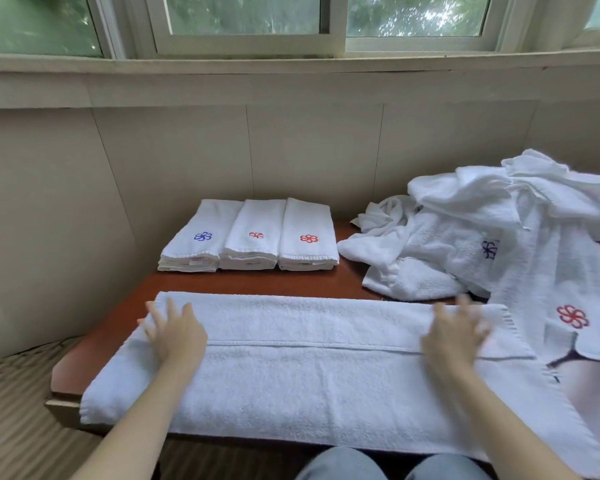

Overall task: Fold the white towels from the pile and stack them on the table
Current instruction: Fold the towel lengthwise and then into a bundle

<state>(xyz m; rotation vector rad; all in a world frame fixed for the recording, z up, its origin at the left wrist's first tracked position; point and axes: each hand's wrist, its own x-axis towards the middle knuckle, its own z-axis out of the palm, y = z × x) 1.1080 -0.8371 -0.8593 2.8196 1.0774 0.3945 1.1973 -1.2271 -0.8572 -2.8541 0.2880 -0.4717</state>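
head view. the towel point(309, 386) lies spread across the surface point(257, 280), under both hands, with one lengthwise fold made and its hem running from hand to hand. my left hand point(174, 332) lies flat on its left end, fingers straight and spread, grasping nothing. my right hand point(456, 336) is blurred but appears equally flat on the right end. beyond my left hand: three folded stacks point(250, 237), side by side. beyond my right hand: the unfolded pile point(482, 230), sizeable. judgement: task partly done. this towel needs further folds, and the pile is unprocessed.
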